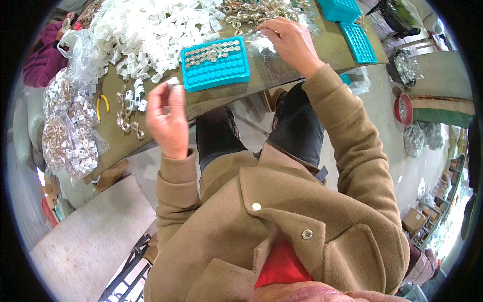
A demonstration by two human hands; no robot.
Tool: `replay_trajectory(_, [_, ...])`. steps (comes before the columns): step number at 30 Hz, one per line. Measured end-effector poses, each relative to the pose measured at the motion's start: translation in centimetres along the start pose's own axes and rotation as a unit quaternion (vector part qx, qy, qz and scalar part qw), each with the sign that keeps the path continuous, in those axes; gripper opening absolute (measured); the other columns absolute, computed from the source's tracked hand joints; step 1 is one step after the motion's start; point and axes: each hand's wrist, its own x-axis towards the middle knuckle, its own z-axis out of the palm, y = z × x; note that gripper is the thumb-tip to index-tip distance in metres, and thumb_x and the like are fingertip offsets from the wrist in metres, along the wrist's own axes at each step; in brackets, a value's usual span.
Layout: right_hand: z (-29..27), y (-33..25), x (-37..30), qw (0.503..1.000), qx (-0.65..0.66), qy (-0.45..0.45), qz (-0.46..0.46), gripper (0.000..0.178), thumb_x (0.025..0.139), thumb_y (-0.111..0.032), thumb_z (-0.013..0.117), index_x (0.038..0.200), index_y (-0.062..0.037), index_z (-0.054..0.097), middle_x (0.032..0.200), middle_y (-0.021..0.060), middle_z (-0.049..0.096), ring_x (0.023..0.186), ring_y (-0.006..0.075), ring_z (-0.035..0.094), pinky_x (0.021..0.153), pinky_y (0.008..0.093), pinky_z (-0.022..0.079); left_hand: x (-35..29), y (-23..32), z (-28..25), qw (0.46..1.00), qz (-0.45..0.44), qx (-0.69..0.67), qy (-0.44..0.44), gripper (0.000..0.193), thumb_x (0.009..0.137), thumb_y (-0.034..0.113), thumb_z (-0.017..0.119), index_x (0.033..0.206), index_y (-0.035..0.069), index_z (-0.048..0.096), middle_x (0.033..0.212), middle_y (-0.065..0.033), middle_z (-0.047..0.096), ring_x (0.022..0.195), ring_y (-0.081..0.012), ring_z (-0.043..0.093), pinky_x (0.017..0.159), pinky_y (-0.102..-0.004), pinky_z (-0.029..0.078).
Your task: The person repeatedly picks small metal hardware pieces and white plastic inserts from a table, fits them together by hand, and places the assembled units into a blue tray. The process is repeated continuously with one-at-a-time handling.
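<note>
My left hand [168, 121] is closed in a pinch on a small white plastic piece [173, 82], held above the table edge left of the blue tray [216, 83]. Round silvery metal pieces [211, 50] sit in the tray's far rows, while its nearer rows show bare blue knobs. To the right of the tray, my right hand [294, 45] reaches over small shiny flat bits [262, 48], beside a pile of metal loops [241, 12]. Its thumb and forefinger are bent close together at the pile's edge; what lies between them is too small to make out.
A large heap of white plastic pieces [146, 30] spreads behind the tray. Yellow-handled pliers [103, 106] and several linked metal pieces [121, 113] lie at left, next to filled clear bags [70, 131]. More blue trays [358, 43] stand at right. A red bowl [403, 109] is beyond the table.
</note>
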Motion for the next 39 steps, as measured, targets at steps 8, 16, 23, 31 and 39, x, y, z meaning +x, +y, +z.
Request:
replay_trajectory(8, [2.6, 1.9, 1.9, 0.988, -0.142, -0.057, -0.018, 0.017, 0.09, -0.019, 0.06, 0.103, -0.0164, 0.07, 0.091, 0.0062, 0.061, 0.085, 0.0312, 0.063, 0.074, 0.0429, 0.051, 4.5, -6.2, -8.3, 0.933, 0.101, 0.312, 0.145, 0.03, 0.089, 0.022, 0.069, 0.109, 0.0, 0.067, 0.097, -0.0119, 0.07, 0.088, -0.0239, 0.065, 0.081, -0.0371, 0.047])
replay_trajectory(16, [1.1, 0.7, 1.7, 0.997, 0.01, 0.027, -0.075, 0.011, 0.088, -0.011, 0.066, 0.098, -0.0071, 0.066, 0.101, 0.0059, 0.065, 0.084, 0.0248, 0.064, 0.073, 0.0352, 0.05, 3.8, -6.8, -7.9, 0.918, 0.106, 0.344, 0.165, 0.042, 0.092, 0.025, 0.063, 0.129, 0.004, 0.06, 0.121, -0.0126, 0.066, 0.108, -0.0301, 0.062, 0.105, -0.0525, 0.03])
replay_trajectory(23, [-1.3, -3.1, 1.9, 0.993, 0.115, -0.012, -0.029, 0.014, 0.091, -0.008, 0.063, 0.103, -0.0032, 0.068, 0.094, 0.008, 0.068, 0.085, 0.0211, 0.065, 0.076, 0.0317, 0.051, 1.6, 1.1, -2.7, 0.99, 0.113, 0.066, 0.06, 0.028, 0.094, 0.0, 0.057, 0.121, 0.001, 0.066, 0.115, -0.0118, 0.068, 0.096, -0.0162, 0.066, 0.085, -0.0308, 0.054])
replay_trajectory(31, [-3.0, -9.7, -2.2, 0.963, 0.222, -0.104, -0.108, 0.016, 0.085, -0.004, 0.065, 0.1, -0.0034, 0.071, 0.09, 0.0103, 0.068, 0.076, 0.0232, 0.064, 0.069, 0.0318, 0.051, -2.4, 4.8, 3.7, 0.977, 0.022, -0.139, -0.161, 0.049, 0.088, 0.0, 0.065, 0.135, 0.002, 0.051, 0.113, -0.0115, 0.065, 0.071, -0.0084, 0.061, 0.063, -0.0228, 0.051])
replay_trajectory(39, [-0.6, -11.9, -5.2, 0.894, 0.422, -0.061, 0.139, 0.013, 0.086, -0.006, 0.066, 0.099, -0.0002, 0.068, 0.08, -0.0035, 0.062, 0.073, 0.0023, 0.052, 0.064, 0.0192, 0.044, -4.3, 4.3, 3.4, 0.991, -0.007, -0.09, -0.097, 0.011, 0.089, 0.005, 0.069, 0.093, -0.001, 0.06, 0.073, -0.0038, 0.063, 0.064, -0.0037, 0.053, 0.058, -0.0225, 0.047])
